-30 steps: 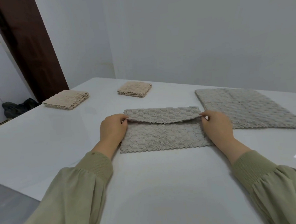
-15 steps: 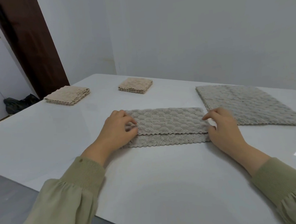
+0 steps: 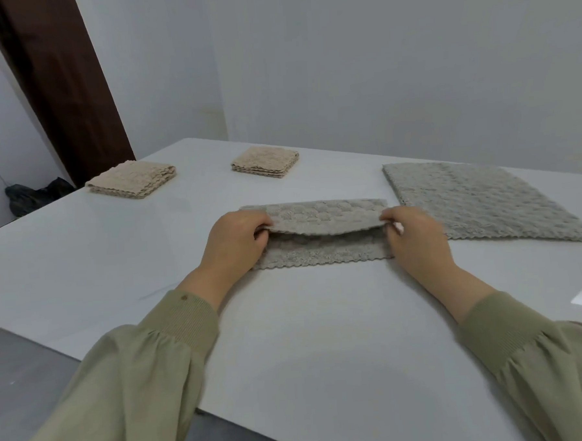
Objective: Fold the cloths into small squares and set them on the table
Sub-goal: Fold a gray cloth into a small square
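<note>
Two hands grip one grey textured cloth (image 3: 320, 234) at the centre of the white table (image 3: 309, 337). The left hand (image 3: 235, 241) pinches the left end of the cloth's upper layer between thumb and fingers. The right hand (image 3: 415, 239) pinches the right end of the same layer in the same way. The pinched layer is raised off the layer beneath, leaving a dark gap between them. The lower layer lies flat on the table, its scalloped near edge exposed. Both forearms wear olive green sleeves (image 3: 162, 355) with ribbed cuffs.

A second grey cloth (image 3: 477, 200) lies unfolded and flat on the table, to the right of the held cloth and just apart from it. Two beige cloths, each folded into a small square, sit on the far left part of the table: the left folded beige cloth (image 3: 132, 179) near the table edge, the right folded beige cloth (image 3: 266, 162) further in. They lie well apart from each other.
</note>
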The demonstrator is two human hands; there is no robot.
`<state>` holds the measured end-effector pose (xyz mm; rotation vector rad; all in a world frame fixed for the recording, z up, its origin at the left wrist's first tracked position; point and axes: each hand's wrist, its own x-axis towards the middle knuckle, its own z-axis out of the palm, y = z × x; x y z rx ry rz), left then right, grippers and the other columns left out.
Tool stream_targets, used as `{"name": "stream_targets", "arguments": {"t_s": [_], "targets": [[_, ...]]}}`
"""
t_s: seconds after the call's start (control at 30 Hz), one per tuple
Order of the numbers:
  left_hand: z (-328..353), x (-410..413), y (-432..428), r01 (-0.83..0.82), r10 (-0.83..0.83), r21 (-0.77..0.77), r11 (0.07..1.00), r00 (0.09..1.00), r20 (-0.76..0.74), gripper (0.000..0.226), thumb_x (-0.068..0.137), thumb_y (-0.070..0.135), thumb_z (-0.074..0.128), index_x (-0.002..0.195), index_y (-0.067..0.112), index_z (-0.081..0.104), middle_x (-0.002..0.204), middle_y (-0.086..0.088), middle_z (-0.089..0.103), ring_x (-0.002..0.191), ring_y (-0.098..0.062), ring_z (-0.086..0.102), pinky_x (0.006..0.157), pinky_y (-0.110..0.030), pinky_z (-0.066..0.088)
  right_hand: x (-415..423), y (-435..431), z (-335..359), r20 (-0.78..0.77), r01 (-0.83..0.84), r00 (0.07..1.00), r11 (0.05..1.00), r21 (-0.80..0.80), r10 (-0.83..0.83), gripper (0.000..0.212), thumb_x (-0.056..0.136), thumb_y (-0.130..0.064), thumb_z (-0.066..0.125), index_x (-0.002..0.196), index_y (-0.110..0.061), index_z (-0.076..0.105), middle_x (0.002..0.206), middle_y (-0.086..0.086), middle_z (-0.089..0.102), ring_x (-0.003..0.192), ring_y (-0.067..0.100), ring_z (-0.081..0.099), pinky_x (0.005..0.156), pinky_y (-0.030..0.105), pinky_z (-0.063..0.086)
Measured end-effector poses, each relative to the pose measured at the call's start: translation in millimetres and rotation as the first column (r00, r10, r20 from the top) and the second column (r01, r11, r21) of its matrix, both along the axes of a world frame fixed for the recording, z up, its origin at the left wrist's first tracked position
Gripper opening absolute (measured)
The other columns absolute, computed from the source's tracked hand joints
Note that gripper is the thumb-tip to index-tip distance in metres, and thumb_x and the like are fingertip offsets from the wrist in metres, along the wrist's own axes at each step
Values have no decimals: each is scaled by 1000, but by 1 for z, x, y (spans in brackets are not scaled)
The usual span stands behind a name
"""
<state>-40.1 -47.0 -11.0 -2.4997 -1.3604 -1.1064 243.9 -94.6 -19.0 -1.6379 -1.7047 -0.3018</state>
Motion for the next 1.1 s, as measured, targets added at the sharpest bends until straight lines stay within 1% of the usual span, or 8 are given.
{"name": "stream_targets", "arguments": {"t_s": [0.07, 0.17, 0.27, 0.47, 0.7, 0.83, 0.97, 1.1], "targets": [[1, -5, -6, 62, -60, 70, 996, 998, -32, 14, 72, 0, 69, 81, 9, 72, 80, -2, 69, 78, -20, 61, 72, -19, 41, 7, -7, 1, 34, -37, 999, 997, 65, 35, 17, 74, 8, 63, 84, -3, 71, 86, 13, 69, 85, 32, 62, 76, 31, 42], [-1, -11, -13, 106, -122, -133, 985, 986, -116, 14, 77, 6, 68, 87, 13, 73, 86, 1, 64, 87, -18, 58, 77, -28, 46, 17, -14, -6, 109, -129, 984, 988, -85, 138, 24, 67, 14, 65, 79, -4, 74, 83, 12, 70, 83, 33, 63, 78, 29, 44], [-1, -14, -16, 72, -109, -274, 959, 986, -122, 17, 81, 14, 67, 96, 19, 72, 92, 3, 61, 94, -13, 53, 78, -18, 36, 21, -16, -11, 62, -76, 994, 988, -137, 85, 25, 70, 12, 62, 84, -5, 74, 89, 11, 66, 89, 32, 59, 78, 28, 41], [9, -24, -19, -79, 88, -419, 905, 996, 1, 17, 77, 16, 70, 92, 23, 72, 73, 6, 48, 70, -11, 46, 67, -24, 34, 22, -21, 0, -118, 95, 985, 970, -223, -123, 15, 83, -12, 65, 96, -12, 73, 81, 0, 53, 83, 25, 54, 70, 28, 34], [16, -28, -24, 34, 181, -667, 744, 951, 251, 24, 89, 12, 52, 84, 18, 74, 61, 4, 63, 55, -9, 53, 58, -21, 43, 18, -24, 2, -443, -53, 893, 961, -271, -76, 22, 86, -6, 52, 89, -15, 72, 71, 5, 65, 54, 13, 50, 53, 19, 36], [17, -24, -24, 36, 278, -672, 739, 893, 354, 29, 92, 34, 56, 77, 16, 73, 56, 9, 61, 55, -13, 54, 51, -16, 42, 18, -23, 5, -513, -64, 855, 964, -258, -80, 21, 90, -17, 53, 84, -13, 73, 78, 7, 69, 71, 22, 59, 61, 26, 41], [14, -25, -21, 29, 278, -663, 748, 893, 354, 6, 83, 13, 69, 79, 15, 73, 69, -1, 66, 60, -12, 57, 50, -13, 44, 20, -20, 2, -492, -26, 864, 965, -262, -110, 15, 87, -10, 59, 82, -19, 70, 81, -2, 67, 72, 11, 58, 67, 21, 40], [14, -27, -19, 72, 316, -651, 756, 830, 459, 14, 81, 4, 70, 77, 17, 70, 69, -4, 64, 53, -14, 53, 52, -24, 45, 20, -20, 3, -544, -6, 835, 988, -152, -78, 20, 84, -2, 59, 83, -20, 69, 72, -6, 64, 57, -8, 56, 57, 4, 40]]}}
